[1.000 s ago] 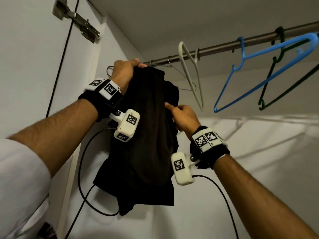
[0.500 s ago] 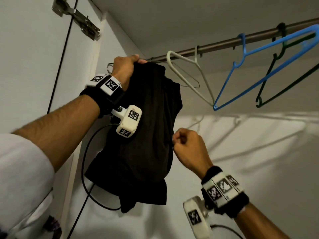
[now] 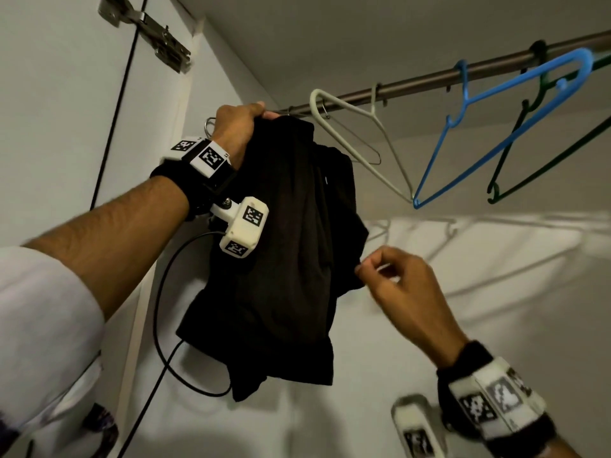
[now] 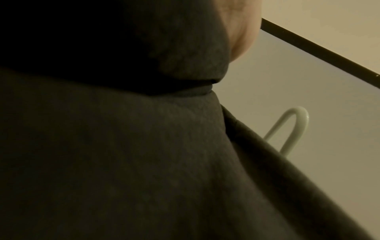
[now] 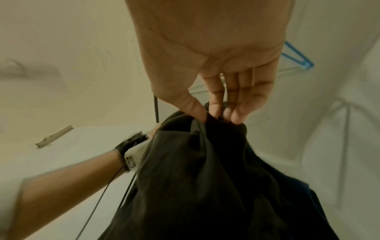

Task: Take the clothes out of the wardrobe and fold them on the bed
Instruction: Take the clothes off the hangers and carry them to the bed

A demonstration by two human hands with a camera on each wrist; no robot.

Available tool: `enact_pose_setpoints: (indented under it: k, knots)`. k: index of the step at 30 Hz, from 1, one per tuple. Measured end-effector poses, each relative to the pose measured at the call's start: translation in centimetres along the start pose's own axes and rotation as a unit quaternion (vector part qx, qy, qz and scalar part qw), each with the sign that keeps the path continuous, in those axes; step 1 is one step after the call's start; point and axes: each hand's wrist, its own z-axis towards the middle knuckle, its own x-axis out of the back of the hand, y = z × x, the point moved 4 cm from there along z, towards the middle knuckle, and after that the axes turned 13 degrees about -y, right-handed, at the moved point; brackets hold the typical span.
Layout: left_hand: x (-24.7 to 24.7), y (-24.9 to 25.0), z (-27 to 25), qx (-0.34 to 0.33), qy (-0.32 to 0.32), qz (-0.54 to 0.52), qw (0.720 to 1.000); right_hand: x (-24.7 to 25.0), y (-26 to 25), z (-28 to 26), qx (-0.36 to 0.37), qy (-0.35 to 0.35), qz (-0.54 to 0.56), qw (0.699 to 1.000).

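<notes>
Holding the black garment (image 3: 284,233) bunched at its top, my left hand (image 3: 236,130) is clenched round the cloth just under the rail (image 3: 429,77), at about 11 o'clock in the head view; the cloth hangs down inside the wardrobe, not yet at the bed. My right hand (image 3: 401,292), at 4 o'clock of the garment, pinches its side edge between thumb and fingertips (image 5: 216,112). To do this step well, I judge I should lift the top clear of the rail before pulling outward, keeping the pinch light so the edge follows without stretching. The grey hanger (image 3: 360,140), blue hanger (image 3: 489,127) and green hanger (image 3: 542,166) hang at 2 o'clock, near enough to snag; whether a hanger sits inside the garment I cannot tell.
</notes>
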Motion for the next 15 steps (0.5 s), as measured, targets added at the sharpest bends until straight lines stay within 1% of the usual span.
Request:
enact_pose_setpoints:
  k: [2,3,5,7,10,11,13,15]
  knots:
    - [0.1,-0.2,0.1,0.007,-0.007,-0.001,1.000,1.6,0.3,3.0,-0.036,0.043,0.061,0.997]
    - [0.2,-0.3,0.3,0.010,-0.007,-0.002,1.000,1.9,0.7,4.6,-0.060,0.045,0.102,0.992]
    - [0.6,-0.8,1.0,0.017,-0.006,0.008,1.000,2.0,0.9,7.6,-0.102,0.025,0.163,0.981]
    - [1.0,-1.6,1.9,0.023,-0.005,0.016,1.000,1.6,0.9,10.5,-0.124,-0.007,0.179,0.976]
    - [0.8,-1.5,1.6,0.028,-0.005,0.002,1.000,0.5,0.7,14.0,-0.139,-0.030,0.159,0.977]
    - [0.5,-1.2,1.1,0.027,-0.005,-0.007,1.000,0.0,0.7,14.8,-0.131,-0.026,0.144,0.981]
    - [0.1,-0.9,0.7,0.025,-0.009,-0.017,1.000,-0.7,0.8,15.5,-0.106,-0.002,0.079,0.991]
    - [-0.2,-0.7,0.5,0.025,-0.013,-0.024,0.999,-1.1,0.8,14.7,-0.076,0.022,0.019,0.997]
